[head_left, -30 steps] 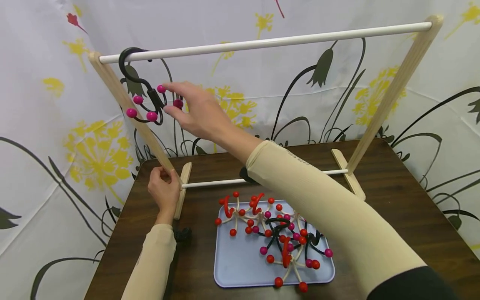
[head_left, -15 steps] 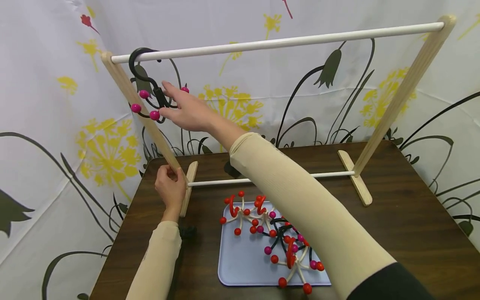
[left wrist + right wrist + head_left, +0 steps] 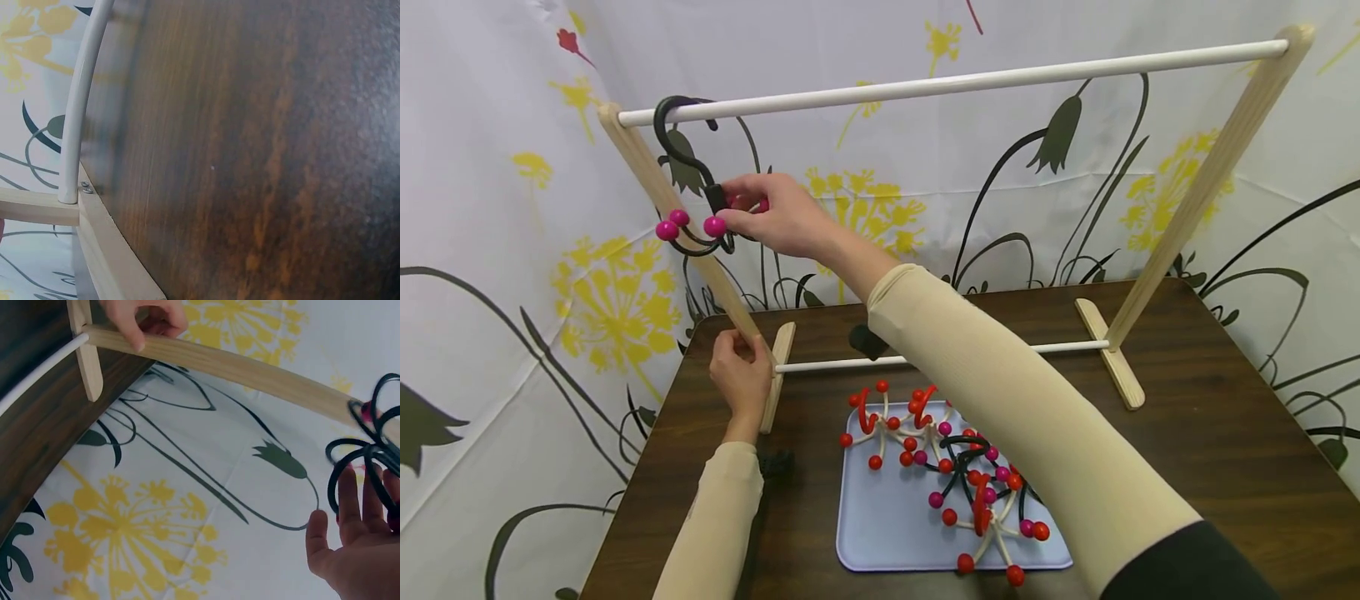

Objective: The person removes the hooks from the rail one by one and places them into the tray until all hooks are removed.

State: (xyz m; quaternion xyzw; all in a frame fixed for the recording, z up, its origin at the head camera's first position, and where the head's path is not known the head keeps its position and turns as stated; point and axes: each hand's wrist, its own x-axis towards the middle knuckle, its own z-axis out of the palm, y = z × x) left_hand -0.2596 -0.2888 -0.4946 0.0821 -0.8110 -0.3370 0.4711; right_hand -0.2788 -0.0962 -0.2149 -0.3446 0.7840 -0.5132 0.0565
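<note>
A black multi-armed hook hanger (image 3: 716, 198) with pink ball tips hangs by its curved hook over the white top rail (image 3: 925, 87), near the rail's left end. My right hand (image 3: 786, 218) pinches the hanger just below its neck. In the right wrist view, fingers of the right hand (image 3: 369, 556) lie among the black loops, partly hidden by them. Low on the left, my left hand (image 3: 742, 379) grips the wooden post (image 3: 718, 287) near its foot. Only a sliver of that hand shows in the left wrist view, beside the post (image 3: 37, 207).
A pale blue tray (image 3: 872, 542) holds several similar hangers, cream with red balls and black with pink balls. The rack's right post (image 3: 1210, 183) and lower white rail (image 3: 827, 365) stand behind the tray on the brown table (image 3: 1210, 433). A patterned curtain hangs behind.
My right hand has gone from spread fingers beside the hanger to pinching it below the neck. The hanger has turned a little, shifting its pink balls. My left hand stays on the post.
</note>
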